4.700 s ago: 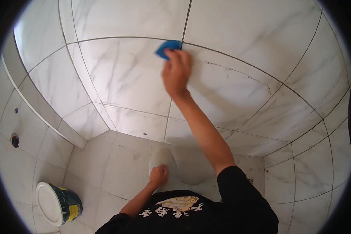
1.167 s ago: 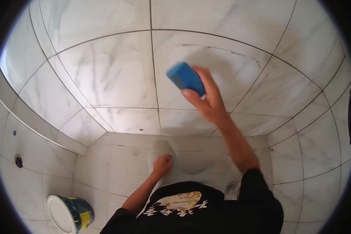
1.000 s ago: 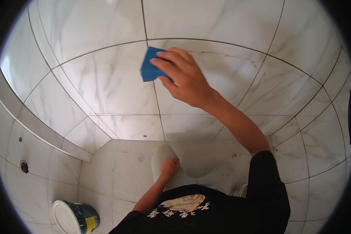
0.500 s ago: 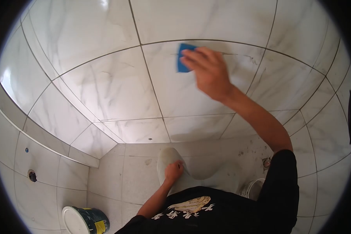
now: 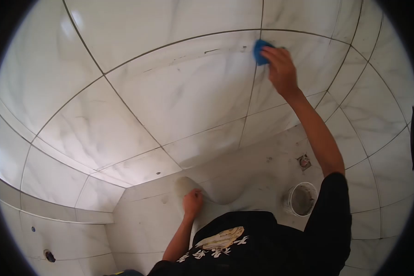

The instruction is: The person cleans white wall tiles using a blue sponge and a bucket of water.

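Note:
A flat blue scraper [image 5: 263, 52] is pressed against the marbled wall tiles [image 5: 202, 87], near the vertical joint and just under the upper horizontal joint. My right hand [image 5: 282, 71] grips it, with the arm stretched up and to the right. Part of the scraper is hidden behind my fingers. Dark smear marks [image 5: 211, 50] run along the tile to its left. My left hand [image 5: 193, 202] rests on my bent knee [image 5: 185, 186], its fingers curled into a loose fist with nothing visible in them.
A white bucket [image 5: 302, 198] with grey contents stands on the floor by my right side. Behind it is a floor hole with a pipe [image 5: 304, 161]. A tiled ledge [image 5: 55, 216] runs along the left. The rim of another bucket [image 5: 126, 273] shows at the bottom edge.
My right hand has moved the scraper rightward along the tile to the vertical joint. The view has shifted right and tilted. My left hand stays on the knee.

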A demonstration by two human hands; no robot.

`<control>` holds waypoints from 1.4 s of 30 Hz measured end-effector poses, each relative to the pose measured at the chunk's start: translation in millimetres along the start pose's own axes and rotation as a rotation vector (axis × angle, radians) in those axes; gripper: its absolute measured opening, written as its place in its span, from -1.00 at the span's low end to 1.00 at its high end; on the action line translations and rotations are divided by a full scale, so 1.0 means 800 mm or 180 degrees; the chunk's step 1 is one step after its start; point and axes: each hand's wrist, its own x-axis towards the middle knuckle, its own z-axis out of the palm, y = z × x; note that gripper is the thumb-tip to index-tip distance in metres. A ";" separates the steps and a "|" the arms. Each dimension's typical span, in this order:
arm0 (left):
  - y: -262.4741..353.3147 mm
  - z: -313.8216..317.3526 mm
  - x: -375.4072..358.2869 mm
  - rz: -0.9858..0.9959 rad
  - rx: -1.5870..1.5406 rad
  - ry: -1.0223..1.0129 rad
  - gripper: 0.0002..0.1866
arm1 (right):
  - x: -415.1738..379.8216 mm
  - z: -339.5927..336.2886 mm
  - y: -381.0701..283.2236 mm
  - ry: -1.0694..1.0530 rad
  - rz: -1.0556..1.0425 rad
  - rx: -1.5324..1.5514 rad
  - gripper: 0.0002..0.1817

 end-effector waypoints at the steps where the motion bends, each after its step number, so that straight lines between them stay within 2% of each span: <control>1: 0.002 0.001 0.006 0.0157 -0.0059 0.0088 -0.76 | -0.012 -0.019 0.011 0.0221 0.0422 0.0300 -0.61; 2: 0.003 0.005 0.011 0.0199 -0.0097 0.0047 -0.76 | -0.014 -0.032 0.016 0.0416 0.0693 0.0380 -0.61; 3: 0.004 0.008 0.016 0.0235 -0.0065 0.0055 -0.76 | 0.001 -0.044 0.013 0.0403 0.0684 0.0331 -0.61; 5: -0.001 0.009 0.013 0.0258 0.0073 0.0052 -0.76 | 0.038 -0.054 0.000 0.0979 0.0539 0.0739 -0.54; 7: 0.006 0.005 0.013 0.0091 -0.0056 -0.0094 -0.76 | 0.066 -0.040 -0.004 0.0991 0.0363 0.0773 -0.50; 9: 0.012 0.008 0.013 -0.0085 -0.0227 -0.0200 -0.76 | 0.059 0.002 -0.007 0.0946 0.0396 0.0663 -0.56; 12: 0.011 0.008 0.014 -0.0047 -0.0188 -0.0052 -0.77 | -0.089 0.079 -0.035 0.0259 0.0612 0.0733 -0.55; 13: 0.009 0.008 0.010 0.0014 -0.0128 0.0032 -0.78 | -0.134 0.083 -0.046 -0.0078 0.0630 0.0843 -0.53; 15: 0.000 0.010 -0.003 0.0062 -0.0059 0.0111 -0.78 | -0.182 0.050 -0.066 -0.1210 0.1139 0.1448 -0.54; 16: -0.003 0.008 0.000 0.0151 0.0047 0.0102 -0.78 | -0.162 0.044 -0.067 -0.1173 0.1132 0.1450 -0.54; 18: -0.005 0.012 0.007 0.0201 0.0157 0.0064 -0.78 | -0.114 0.013 -0.057 0.0064 0.0834 0.1325 -0.52; 19: -0.009 0.012 0.007 0.0305 -0.0166 0.0034 -0.78 | -0.069 -0.009 -0.055 0.0320 0.1072 0.1359 -0.46; 21: -0.008 0.001 -0.006 0.0317 -0.0443 -0.0065 -0.78 | 0.011 -0.032 -0.036 0.0813 0.0744 0.0871 -0.41; 22: 0.007 -0.012 -0.013 0.0175 -0.0906 -0.0083 -0.79 | 0.034 -0.017 -0.013 0.1192 0.0446 0.0601 -0.44; 23: 0.012 -0.020 -0.019 0.0040 -0.1378 -0.0086 -0.79 | 0.061 -0.025 -0.025 0.0920 0.0705 0.0952 -0.60; 25: -0.008 -0.016 -0.043 0.0118 -0.1335 0.0005 -0.83 | 0.017 0.040 0.016 0.0879 0.0323 0.0583 -0.57; 27: -0.010 -0.018 -0.058 0.0417 -0.0922 0.0379 -0.84 | -0.066 0.078 -0.010 0.0681 0.0535 0.0835 -0.54; 29: -0.015 -0.012 -0.055 0.0561 -0.0960 0.0447 -0.84 | -0.186 0.116 -0.041 0.0365 0.0740 0.0950 -0.60; 30: -0.018 -0.008 -0.061 0.0704 -0.0975 0.0496 -0.85 | -0.253 0.122 -0.056 -0.0238 0.0761 0.1005 -0.66; 31: -0.021 -0.006 -0.068 0.0692 -0.0973 0.0505 -0.85 | -0.306 0.112 -0.079 -0.1076 0.1144 0.1255 -0.67; 32: -0.024 -0.008 -0.071 0.0593 -0.0854 0.0470 -0.85 | -0.351 0.104 -0.088 -0.1586 0.1542 0.1606 -0.68; 34: -0.018 -0.010 -0.047 0.0659 -0.0773 0.0580 -0.85 | -0.374 0.099 -0.101 -0.1093 0.2237 0.1871 -0.75; 35: -0.020 -0.012 -0.056 0.0534 -0.0839 0.0491 -0.86 | -0.350 0.091 -0.105 -0.1012 0.2154 0.1880 -0.75; 37: -0.021 -0.016 -0.056 0.0451 -0.0846 0.0370 -0.86 | -0.272 0.034 -0.125 0.0302 0.3039 0.2381 -0.74; 38: -0.019 -0.014 -0.055 0.0487 -0.0890 0.0427 -0.86 | -0.236 0.013 -0.123 0.0358 0.3052 0.2370 -0.74; 40: -0.018 -0.010 -0.051 0.0587 -0.0903 0.0525 -0.85 | -0.166 -0.016 -0.105 0.0794 0.3230 0.3526 -0.59; 42: -0.022 -0.010 -0.044 0.0604 -0.0915 0.0460 -0.85 | -0.113 -0.015 -0.077 0.0570 0.2543 0.3295 -0.52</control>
